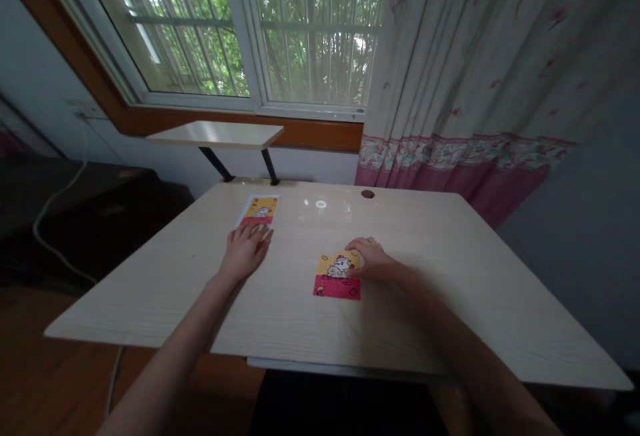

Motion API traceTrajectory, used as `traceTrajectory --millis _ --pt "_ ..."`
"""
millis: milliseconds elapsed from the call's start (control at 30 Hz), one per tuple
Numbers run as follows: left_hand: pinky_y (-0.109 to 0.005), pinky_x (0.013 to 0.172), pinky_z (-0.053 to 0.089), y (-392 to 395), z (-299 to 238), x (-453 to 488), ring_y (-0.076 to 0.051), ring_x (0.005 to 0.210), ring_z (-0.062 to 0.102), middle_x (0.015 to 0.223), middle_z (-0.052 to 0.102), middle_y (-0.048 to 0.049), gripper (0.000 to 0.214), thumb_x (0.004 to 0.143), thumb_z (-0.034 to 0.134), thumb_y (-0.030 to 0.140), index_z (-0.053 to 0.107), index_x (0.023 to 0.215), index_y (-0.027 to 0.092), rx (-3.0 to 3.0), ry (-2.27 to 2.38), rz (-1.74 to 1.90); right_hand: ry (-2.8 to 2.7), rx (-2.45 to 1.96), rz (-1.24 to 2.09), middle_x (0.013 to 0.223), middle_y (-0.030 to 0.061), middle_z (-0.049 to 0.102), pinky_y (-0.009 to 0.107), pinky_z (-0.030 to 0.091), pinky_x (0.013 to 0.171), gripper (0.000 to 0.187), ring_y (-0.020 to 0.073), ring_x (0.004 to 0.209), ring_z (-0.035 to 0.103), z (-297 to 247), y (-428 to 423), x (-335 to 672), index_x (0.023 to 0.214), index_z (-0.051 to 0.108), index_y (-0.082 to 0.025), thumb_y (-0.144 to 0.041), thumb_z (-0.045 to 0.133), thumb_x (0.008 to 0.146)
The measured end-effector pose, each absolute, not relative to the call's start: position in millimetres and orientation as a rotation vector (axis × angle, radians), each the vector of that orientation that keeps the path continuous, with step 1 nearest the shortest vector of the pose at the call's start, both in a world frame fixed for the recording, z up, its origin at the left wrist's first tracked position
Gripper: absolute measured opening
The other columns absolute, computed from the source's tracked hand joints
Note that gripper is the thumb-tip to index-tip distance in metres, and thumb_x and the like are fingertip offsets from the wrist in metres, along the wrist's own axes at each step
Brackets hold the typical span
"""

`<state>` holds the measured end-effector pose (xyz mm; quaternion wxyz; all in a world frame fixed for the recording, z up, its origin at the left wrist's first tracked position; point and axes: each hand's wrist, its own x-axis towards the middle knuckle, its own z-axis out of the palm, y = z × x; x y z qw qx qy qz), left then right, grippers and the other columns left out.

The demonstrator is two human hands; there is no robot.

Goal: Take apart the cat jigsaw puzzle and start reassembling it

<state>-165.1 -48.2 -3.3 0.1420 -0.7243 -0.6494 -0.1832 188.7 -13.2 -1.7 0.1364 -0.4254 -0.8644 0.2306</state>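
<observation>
My left hand [247, 249] lies on the table with its fingers outstretched, the tips at the near edge of a white-bordered picture sheet [263, 211]. That sheet shows a white cartoon animal on yellow and red. Nearer to me and further right is a square cartoon picture [336, 287] in the same colours, flat on the tabletop. Its top edge looks stepped. My right hand [373, 259] curls round its upper right side, fingers at the top corner and thumb lower on the edge. Part of that side is hidden under the hand.
The pale wooden table [300, 329] has a small raised shelf [220, 133] at its back left and a round brown cable hole [368, 194] at the back. A barred window and a patterned curtain [450, 149] stand behind. A dark cabinet [75, 216] is at the left.
</observation>
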Motion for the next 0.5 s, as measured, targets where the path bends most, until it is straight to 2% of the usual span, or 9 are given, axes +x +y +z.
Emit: traceTrajectory --millis 133,200,333,433,500 --pt "-0.043 0.091 0.034 -47 12 -117 -0.028 0.109 0.046 0.115 0.055 -0.0116 0.037 0.087 0.039 0.039 0.061 0.109 0.019 -2.304 -1.868 -0.629 -2.424 -1.234 0.786 0.1 0.0045 0.057 0.033 0.038 0.082 0.046 0.0212 0.096 0.048 2 -17 185 0.1 0.056 -0.02 -0.026 0.076 0.059" --pt "-0.043 0.09 0.034 -49 20 -88 -0.028 0.108 0.046 0.113 0.057 -0.0096 0.038 0.084 0.045 0.047 0.062 0.107 0.022 -2.474 -1.84 -0.611 -2.397 -1.214 0.866 0.096 0.0038 0.057 0.029 0.039 0.077 0.041 0.0192 0.091 0.05 4 -18 185 0.098 0.055 -0.018 -0.023 0.074 0.062" --pt "-0.043 0.087 0.035 -52 28 -41 -0.031 0.107 0.045 0.116 0.055 -0.0111 0.05 0.074 0.054 0.057 0.06 0.11 0.023 -2.808 -1.702 -0.375 -2.329 -1.177 0.962 0.097 0.0032 0.057 0.028 0.041 0.077 0.048 0.0164 0.087 0.054 2 -16 187 0.106 0.053 -0.016 -0.018 0.074 0.062" --pt "-0.041 0.085 0.038 -51 28 -23 -0.031 0.102 0.048 0.113 0.054 -0.014 0.055 0.067 0.064 0.052 0.058 0.111 0.019 -2.913 -1.672 -0.227 -2.297 -1.242 0.932 0.097 0.0047 0.059 0.03 0.042 0.08 0.055 0.0179 0.089 0.056 -1 -15 188 0.11 0.055 -0.015 -0.019 0.076 0.059" --pt "-0.038 0.084 0.039 -47 27 -19 -0.03 0.099 0.05 0.109 0.054 -0.016 0.056 0.063 0.068 0.044 0.056 0.109 0.014 -2.945 -1.695 -0.19 -2.291 -1.3 0.913 0.096 0.0055 0.061 0.03 0.042 0.079 0.052 0.0185 0.089 0.057 -2 -14 188 0.108 0.059 -0.016 -0.02 0.076 0.059"
